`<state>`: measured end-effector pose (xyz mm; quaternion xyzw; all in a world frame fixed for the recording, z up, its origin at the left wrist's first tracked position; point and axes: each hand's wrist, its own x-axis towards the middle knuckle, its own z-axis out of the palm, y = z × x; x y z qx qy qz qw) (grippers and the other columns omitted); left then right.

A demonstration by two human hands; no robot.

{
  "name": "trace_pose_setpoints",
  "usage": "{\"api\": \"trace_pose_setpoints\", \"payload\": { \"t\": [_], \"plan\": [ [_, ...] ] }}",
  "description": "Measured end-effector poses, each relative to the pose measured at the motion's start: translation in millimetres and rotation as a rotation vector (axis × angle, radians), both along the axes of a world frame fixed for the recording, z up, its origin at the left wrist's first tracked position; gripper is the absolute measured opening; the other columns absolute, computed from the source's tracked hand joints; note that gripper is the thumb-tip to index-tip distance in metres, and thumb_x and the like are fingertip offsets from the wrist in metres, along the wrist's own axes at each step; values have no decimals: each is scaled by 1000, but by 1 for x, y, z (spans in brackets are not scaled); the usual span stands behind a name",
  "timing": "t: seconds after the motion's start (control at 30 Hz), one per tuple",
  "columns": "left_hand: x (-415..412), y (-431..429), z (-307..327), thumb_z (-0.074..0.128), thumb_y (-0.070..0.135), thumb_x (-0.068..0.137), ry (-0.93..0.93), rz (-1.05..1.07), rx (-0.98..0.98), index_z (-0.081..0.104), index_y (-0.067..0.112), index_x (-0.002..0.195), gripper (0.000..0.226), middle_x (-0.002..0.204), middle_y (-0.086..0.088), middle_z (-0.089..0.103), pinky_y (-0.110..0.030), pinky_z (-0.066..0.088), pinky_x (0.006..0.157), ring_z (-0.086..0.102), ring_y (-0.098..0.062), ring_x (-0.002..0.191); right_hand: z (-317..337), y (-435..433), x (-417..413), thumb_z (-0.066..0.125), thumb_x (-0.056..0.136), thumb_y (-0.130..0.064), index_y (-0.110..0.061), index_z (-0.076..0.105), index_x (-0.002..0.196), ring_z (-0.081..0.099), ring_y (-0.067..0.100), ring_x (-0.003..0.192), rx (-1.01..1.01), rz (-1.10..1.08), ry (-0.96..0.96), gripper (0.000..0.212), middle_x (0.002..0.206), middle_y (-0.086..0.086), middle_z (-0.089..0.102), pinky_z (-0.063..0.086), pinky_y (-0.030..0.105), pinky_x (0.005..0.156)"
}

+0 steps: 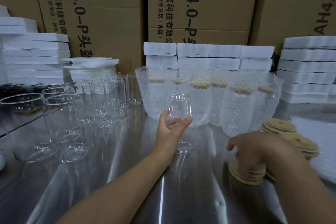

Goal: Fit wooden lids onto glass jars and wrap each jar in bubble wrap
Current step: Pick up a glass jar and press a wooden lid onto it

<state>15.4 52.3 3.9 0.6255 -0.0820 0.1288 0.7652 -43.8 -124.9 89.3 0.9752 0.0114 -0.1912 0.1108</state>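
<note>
While the left hand (172, 131) grips the clear, smooth-walled glass jar (179, 105) at mid-body, thumb opposing fingers, the jar sits upright at the centre of the reflective metal table (127, 196); base contact cannot be confirmed. The right hand (254, 151) curls its fingers round the stack of round pale wooden lids (245, 178). The jar is probably rigid, slippery and fragile: hold the wall, not the rim. Lids look light and stiff: take 1 by its edge.
</note>
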Motion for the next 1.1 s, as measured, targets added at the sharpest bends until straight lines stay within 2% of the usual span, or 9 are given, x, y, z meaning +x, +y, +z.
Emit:
{"api": "trace_pose_setpoints", "payload": {
  "t": [0.13, 0.3, 0.43, 0.57, 0.67, 0.8, 0.83, 0.97, 1.1],
  "plan": [
    [-4, 0, 2, 77, 50, 58, -58, 52, 48, 38, 43, 132, 85, 114, 6, 59, -9, 47, 66, 60, -2, 103, -3, 0, 3, 75, 71, -46, -27, 45, 135, 51, 15, 109, 122, -24, -128, 73, 130, -4, 51, 40, 22, 78],
    [-9, -1, 1, 78, 51, 57, -102, 84, 126, 35, 49, 127, 82, 116, 10, 55, -19, 48, 80, 57, -4, 109, -1, -1, 11, 72, 70, -55, -31, 47, 128, 48, 16, 96, 388, -98, -370, 67, 112, -4, 43, 45, 28, 79],
    [-10, -1, 1, 82, 51, 59, -118, 77, 180, 32, 61, 116, 76, 117, 13, 54, -17, 48, 79, 55, -3, 111, 1, 3, 14, 73, 69, -57, -26, 51, 116, 52, 21, 93, 798, -159, -848, 61, 113, 1, 40, 51, 39, 80],
    [-12, -3, 0, 85, 46, 61, -167, 92, 250, 35, 59, 117, 76, 118, 17, 53, -18, 44, 88, 55, 1, 110, 4, 7, 10, 77, 69, -49, -26, 50, 94, 52, 12, 87, 1188, -85, -1195, 43, 107, -5, 42, 44, 28, 75],
    [-14, -4, 0, 87, 44, 62, -202, 91, 315, 34, 54, 125, 83, 118, 20, 53, -11, 41, 86, 53, 5, 110, 4, 12, 9, 74, 74, -42, -23, 51, 86, 56, 6, 91, 1379, -25, -1227, 31, 107, -7, 49, 46, 27, 77],
    [-16, -4, -1, 88, 38, 67, -240, 65, 396, 34, 52, 131, 85, 120, 22, 52, -10, 39, 90, 51, 7, 112, 0, 22, 7, 67, 84, -31, -27, 54, 90, 59, -9, 76, 1548, 145, -1085, 15, 93, -19, 62, 45, 9, 63],
    [-17, -5, -2, 88, 39, 67, -246, 50, 407, 35, 52, 132, 86, 121, 22, 52, -11, 39, 91, 50, 9, 113, -1, 25, 7, 65, 87, -29, -32, 57, 94, 58, -9, 79, 1532, 191, -1064, 11, 94, -19, 62, 44, 7, 65],
    [-20, -6, -2, 87, 44, 63, -258, 13, 424, 35, 60, 127, 84, 122, 23, 54, -13, 40, 94, 48, 14, 113, -7, 32, 9, 57, 93, -22, -44, 59, 108, 46, -12, 114, 1407, 354, -1001, 27, 123, -15, 54, 35, 2, 91],
    [-21, -7, -1, 80, 62, 53, -272, 5, 451, 34, 65, 123, 84, 123, 25, 54, -13, 41, 94, 49, 14, 116, -13, 37, 11, 56, 93, -24, -50, 56, 110, 39, -20, 116, 1393, 372, -957, 31, 128, -20, 49, 35, 4, 96]
  ]
}}
